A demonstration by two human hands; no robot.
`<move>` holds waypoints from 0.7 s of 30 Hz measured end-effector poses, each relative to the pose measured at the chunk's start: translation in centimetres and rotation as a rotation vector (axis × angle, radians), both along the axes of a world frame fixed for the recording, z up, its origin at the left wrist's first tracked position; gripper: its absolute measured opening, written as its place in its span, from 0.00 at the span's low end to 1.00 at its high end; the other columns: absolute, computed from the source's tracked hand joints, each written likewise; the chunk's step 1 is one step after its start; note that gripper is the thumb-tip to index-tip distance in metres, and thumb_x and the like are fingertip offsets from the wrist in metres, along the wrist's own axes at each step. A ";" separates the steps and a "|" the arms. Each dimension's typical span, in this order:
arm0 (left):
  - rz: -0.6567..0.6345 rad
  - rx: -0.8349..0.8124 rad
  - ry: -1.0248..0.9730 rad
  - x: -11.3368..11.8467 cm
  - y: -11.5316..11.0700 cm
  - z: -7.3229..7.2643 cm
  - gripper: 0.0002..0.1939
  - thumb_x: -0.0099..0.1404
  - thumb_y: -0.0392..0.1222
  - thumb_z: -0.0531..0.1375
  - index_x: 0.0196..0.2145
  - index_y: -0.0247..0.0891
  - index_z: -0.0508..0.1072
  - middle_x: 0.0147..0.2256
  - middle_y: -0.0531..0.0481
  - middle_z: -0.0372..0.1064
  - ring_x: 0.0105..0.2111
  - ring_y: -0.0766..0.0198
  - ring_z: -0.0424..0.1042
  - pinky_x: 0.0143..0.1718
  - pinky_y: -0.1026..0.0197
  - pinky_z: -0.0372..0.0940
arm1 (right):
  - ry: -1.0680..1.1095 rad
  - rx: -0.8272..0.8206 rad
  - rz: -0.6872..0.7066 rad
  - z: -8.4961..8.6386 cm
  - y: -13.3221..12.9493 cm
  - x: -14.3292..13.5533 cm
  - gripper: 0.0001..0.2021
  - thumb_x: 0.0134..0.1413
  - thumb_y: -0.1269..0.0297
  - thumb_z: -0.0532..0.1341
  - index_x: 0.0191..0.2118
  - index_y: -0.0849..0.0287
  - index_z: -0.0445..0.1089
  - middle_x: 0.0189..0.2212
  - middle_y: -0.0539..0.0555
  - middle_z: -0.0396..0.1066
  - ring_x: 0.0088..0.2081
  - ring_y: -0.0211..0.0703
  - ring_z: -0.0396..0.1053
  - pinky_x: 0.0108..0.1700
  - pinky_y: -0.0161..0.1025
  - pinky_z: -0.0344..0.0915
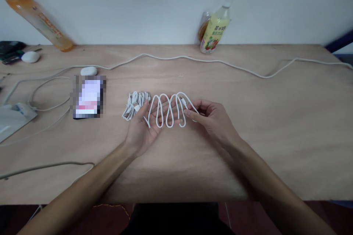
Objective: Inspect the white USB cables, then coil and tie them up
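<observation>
A white charging cable (168,126) runs in loose zigzag loops across the fingers of my left hand (143,130). That hand is turned palm up, its fingers stretched to the right beneath the loops and its thumb laid over the cable's left part. From the right, my right hand (213,117) pinches the cable near its right end between thumb and fingers. A small white plug (183,101) shows beside the right fingertips. Just beyond my left thumb lies a pile of bundled white cables (134,104) on the wooden table (176,176).
To the left are a phone (88,97) with its screen lit and blurred, and a white earbud case (88,71). A long white cord (171,58) crosses the table's back. A yellow-labelled bottle (216,27) and an orange drink bottle (38,22) lean at the wall.
</observation>
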State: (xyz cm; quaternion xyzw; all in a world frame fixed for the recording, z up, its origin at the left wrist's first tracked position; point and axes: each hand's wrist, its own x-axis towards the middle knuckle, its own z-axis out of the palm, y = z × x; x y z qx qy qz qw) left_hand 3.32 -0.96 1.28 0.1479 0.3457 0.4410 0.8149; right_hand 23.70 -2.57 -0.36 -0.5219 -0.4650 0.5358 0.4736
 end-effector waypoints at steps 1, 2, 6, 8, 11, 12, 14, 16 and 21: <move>-0.002 0.002 0.001 0.0 0.0 0.0 0.27 0.85 0.44 0.47 0.72 0.34 0.68 0.64 0.33 0.77 0.65 0.39 0.77 0.66 0.32 0.72 | 0.010 -0.001 -0.009 -0.1 0.0 -0.1 0.13 0.50 0.52 0.79 0.33 0.54 0.83 0.32 0.51 0.82 0.33 0.43 0.73 0.40 0.42 0.70; -0.006 0.004 0.000 0.0 0.0 0.0 0.27 0.85 0.44 0.47 0.73 0.34 0.68 0.64 0.33 0.77 0.65 0.39 0.77 0.66 0.32 0.72 | 0.023 -0.006 -0.014 -0.2 0.0 -0.2 0.13 0.49 0.52 0.80 0.33 0.54 0.82 0.32 0.51 0.82 0.33 0.43 0.73 0.39 0.42 0.70; -0.007 -0.005 0.006 0.1 0.0 0.0 0.27 0.85 0.43 0.46 0.74 0.35 0.67 0.65 0.34 0.77 0.65 0.39 0.77 0.66 0.32 0.72 | 0.104 -0.063 -0.021 -0.6 -0.1 -0.5 0.16 0.48 0.51 0.80 0.35 0.55 0.81 0.32 0.50 0.78 0.30 0.40 0.68 0.31 0.39 0.64; 0.002 -0.010 0.008 0.2 0.0 0.1 0.27 0.85 0.43 0.46 0.75 0.35 0.66 0.65 0.34 0.77 0.65 0.40 0.77 0.66 0.32 0.72 | 0.151 -0.100 -0.012 -0.8 -0.1 -0.6 0.18 0.48 0.49 0.80 0.35 0.55 0.79 0.29 0.49 0.74 0.28 0.38 0.64 0.27 0.37 0.61; 0.008 -0.014 0.013 0.3 -0.1 0.2 0.28 0.86 0.44 0.43 0.75 0.34 0.65 0.64 0.33 0.77 0.65 0.41 0.77 0.67 0.33 0.71 | 0.207 -0.138 -0.003 -0.8 -0.1 -0.7 0.21 0.46 0.46 0.81 0.34 0.55 0.77 0.27 0.48 0.71 0.28 0.38 0.64 0.25 0.36 0.60; 0.008 -0.016 0.017 0.4 -0.1 0.2 0.29 0.86 0.45 0.43 0.75 0.33 0.65 0.64 0.33 0.77 0.65 0.41 0.77 0.67 0.33 0.71 | 0.220 -0.144 -0.002 -0.8 -0.1 -0.7 0.21 0.46 0.46 0.81 0.33 0.55 0.76 0.26 0.47 0.70 0.28 0.38 0.64 0.25 0.36 0.61; 0.008 -0.013 0.027 0.4 -0.1 0.2 0.29 0.86 0.46 0.42 0.75 0.32 0.65 0.64 0.33 0.77 0.65 0.42 0.77 0.68 0.34 0.70 | 0.239 -0.144 0.002 -0.8 -0.1 -0.7 0.22 0.46 0.45 0.81 0.32 0.55 0.75 0.26 0.47 0.69 0.28 0.37 0.64 0.26 0.35 0.61; 0.006 -0.001 0.033 0.4 -0.2 0.1 0.29 0.86 0.47 0.42 0.74 0.34 0.66 0.64 0.34 0.78 0.65 0.43 0.77 0.69 0.36 0.69 | 0.254 -0.144 0.005 -0.8 -0.1 -0.7 0.22 0.45 0.46 0.81 0.33 0.55 0.76 0.26 0.47 0.70 0.29 0.38 0.65 0.26 0.35 0.62; 0.005 0.046 0.037 0.5 -0.2 -0.3 0.29 0.86 0.45 0.41 0.74 0.36 0.68 0.64 0.36 0.78 0.65 0.45 0.77 0.70 0.38 0.68 | 0.269 -0.168 -0.003 -0.8 -0.1 -0.5 0.22 0.45 0.46 0.82 0.33 0.55 0.75 0.28 0.48 0.70 0.30 0.39 0.66 0.27 0.36 0.64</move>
